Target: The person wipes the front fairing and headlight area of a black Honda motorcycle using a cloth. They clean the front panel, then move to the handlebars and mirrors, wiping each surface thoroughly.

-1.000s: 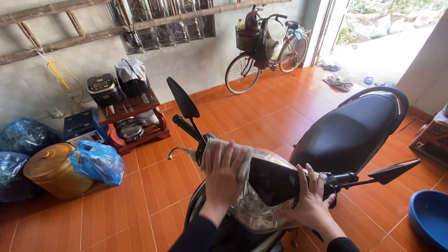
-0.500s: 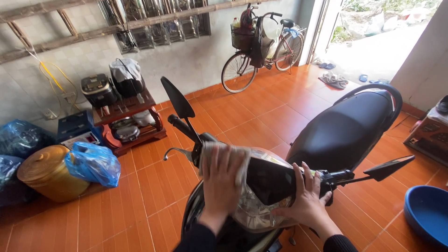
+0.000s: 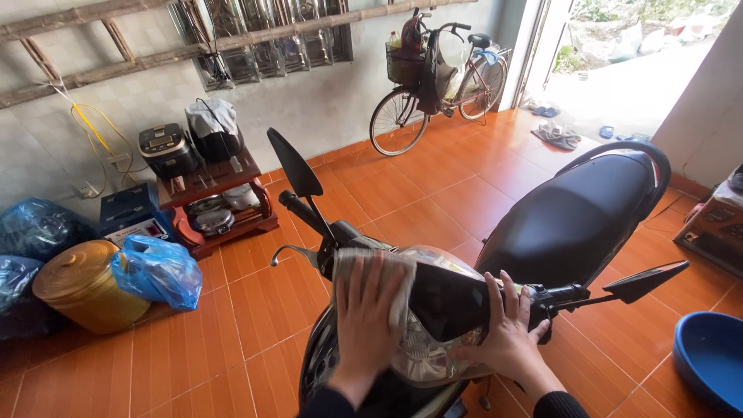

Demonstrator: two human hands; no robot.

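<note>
A black motorbike [image 3: 573,209] stands on the orange tiled floor, its front end towards me. My left hand [image 3: 370,310] presses a pale cloth [image 3: 402,267] flat against the left side of the bike's front cover, just above the headlight [image 3: 422,352]. My right hand [image 3: 507,329] rests with spread fingers on the right side of the dark front cover [image 3: 449,298], beside the right handlebar [image 3: 569,294]. Two black mirrors [image 3: 292,164] stick out on either side.
A blue basin [image 3: 708,360] sits at the lower right. At the left are a yellow lidded bucket [image 3: 81,286], blue plastic bags [image 3: 159,271] and a low wooden shelf [image 3: 220,205] with cookers. A bicycle [image 3: 437,77] leans on the far wall by the open doorway.
My left hand with the cloth has slid a little down and across the front cover. The view has shifted slightly; my right hand stays on the cover.
</note>
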